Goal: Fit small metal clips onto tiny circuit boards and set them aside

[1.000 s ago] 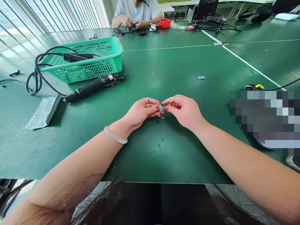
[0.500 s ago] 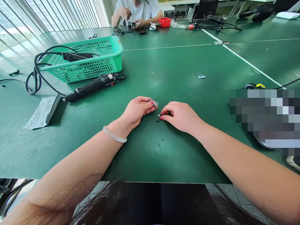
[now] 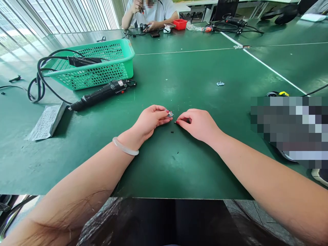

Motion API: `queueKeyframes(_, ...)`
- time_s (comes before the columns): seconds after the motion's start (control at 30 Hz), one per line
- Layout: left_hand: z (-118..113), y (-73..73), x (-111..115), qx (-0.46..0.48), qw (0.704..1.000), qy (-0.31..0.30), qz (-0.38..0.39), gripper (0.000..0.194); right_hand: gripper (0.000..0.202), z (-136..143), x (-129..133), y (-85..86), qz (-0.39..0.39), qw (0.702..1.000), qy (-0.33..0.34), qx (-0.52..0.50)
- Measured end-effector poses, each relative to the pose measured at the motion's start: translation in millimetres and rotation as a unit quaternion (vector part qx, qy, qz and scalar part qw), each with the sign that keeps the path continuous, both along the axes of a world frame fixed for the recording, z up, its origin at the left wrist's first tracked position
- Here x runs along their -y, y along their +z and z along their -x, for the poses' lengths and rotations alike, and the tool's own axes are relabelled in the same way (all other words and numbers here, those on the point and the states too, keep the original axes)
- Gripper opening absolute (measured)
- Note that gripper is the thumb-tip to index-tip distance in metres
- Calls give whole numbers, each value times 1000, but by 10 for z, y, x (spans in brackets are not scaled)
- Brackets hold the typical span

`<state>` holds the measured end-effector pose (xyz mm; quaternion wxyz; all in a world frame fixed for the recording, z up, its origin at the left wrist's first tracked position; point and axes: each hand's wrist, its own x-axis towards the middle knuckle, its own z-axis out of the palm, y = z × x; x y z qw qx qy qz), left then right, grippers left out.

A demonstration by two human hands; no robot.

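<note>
Between the thumb and fingers of my left hand [image 3: 153,119] is a small circuit board [image 3: 170,114], partly covered by the fingertips. Just right of it, my right hand [image 3: 197,122] pinches a tiny dark part [image 3: 175,122], too small to make out fully. The two hands are close but apart. On the green table [image 3: 153,171] below them lie a small black piece [image 3: 172,132] and a smaller dark speck [image 3: 178,152].
A green basket [image 3: 97,73] with cables stands at the left, a black electric screwdriver [image 3: 102,95] and folded paper [image 3: 47,121] before it. A small bluish piece [image 3: 220,83] lies right of centre. Across the table sits a person [image 3: 153,17]; a blurred-out object [image 3: 292,131] is at right.
My right hand has moved slightly up, its pinched fingertips now level with the lower edge of the board. My left hand stays nearly still. The person opposite has raised a hand with a tool.
</note>
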<state>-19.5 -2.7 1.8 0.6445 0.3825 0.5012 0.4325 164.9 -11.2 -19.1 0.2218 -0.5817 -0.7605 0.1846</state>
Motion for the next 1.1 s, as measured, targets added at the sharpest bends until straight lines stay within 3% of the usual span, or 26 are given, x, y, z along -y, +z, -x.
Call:
queueKeyframes(0.27,8,-38,-26,17,1000,-19,-8,14,21,-19,-58,-22,-4,999,-34,-38)
queueKeyframes(0.5,11,-62,-30,20,999,-19,-18,16,6,-11,-54,-2,-4,1000,-7,-5)
queueKeyframes(0.83,-5,-38,-19,0,999,-30,-20,15,19,35,-26,22,-13,999,-2,32)
queueKeyframes(1.1,-4,-48,-15,-11,999,-36,-22,14,23,79,-97,83,72,994,-77,-3)
